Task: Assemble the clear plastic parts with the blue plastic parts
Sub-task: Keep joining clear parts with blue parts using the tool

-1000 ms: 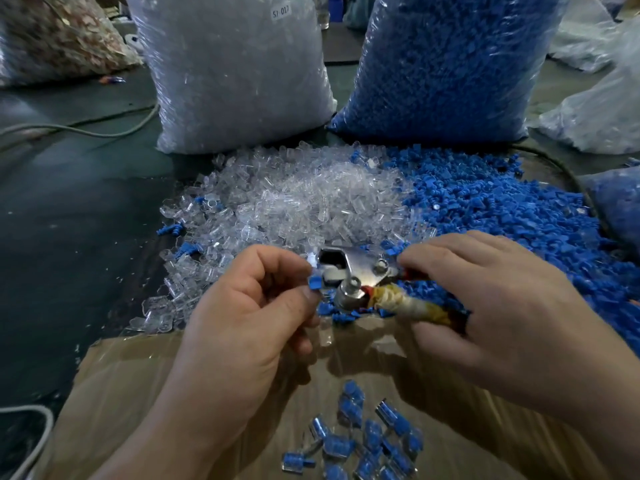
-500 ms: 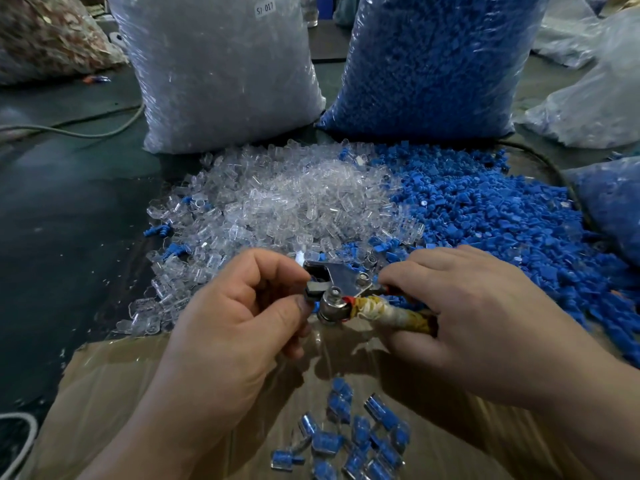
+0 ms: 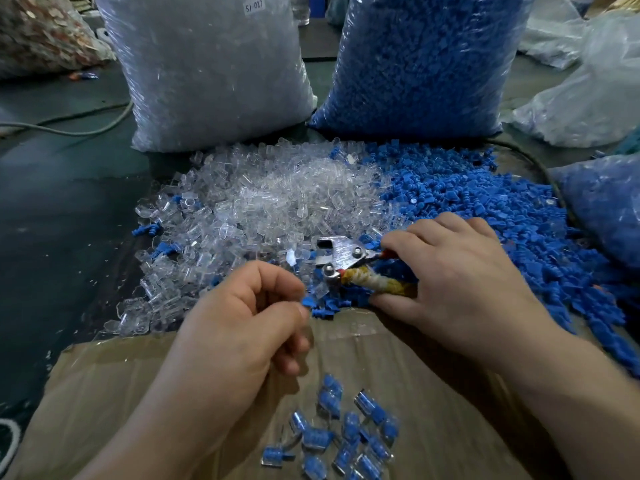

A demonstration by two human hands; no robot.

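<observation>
Hands first. Your left hand (image 3: 242,327) comes in from the lower left, back of the hand up. All fingers are curled in, thumb tip pressed toward the index tip. A small blue bit (image 3: 307,301) sits right at the thumb tip, blurred. Can't tell if you're pinching it or if it just lies in the pile beyond.

Your right hand (image 3: 460,282) comes in from the lower right, palm down, clenched around the metal tool (image 3: 341,256). Index finger lies over the upper handle, thumb is tucked under the wrapped handle (image 3: 372,284), and the other fingers drape over the top. The tool head points left, ending just past your left fingertips, close but not touching them.

Parts, relative to your hands:
- clear parts (image 3: 270,209): loose heap just beyond your left hand, running up to the tool head.
- blue parts (image 3: 485,216): loose heap beyond and outboard of your right hand, some under the tool.
- assembled pieces (image 3: 346,434): small cluster between your two forearms, nearer to you than both hands, lying on the cardboard (image 3: 121,393).
- clear-parts bag (image 3: 214,71) and blue-parts bag (image 3: 422,64): upright, well beyond both heaps.
</observation>
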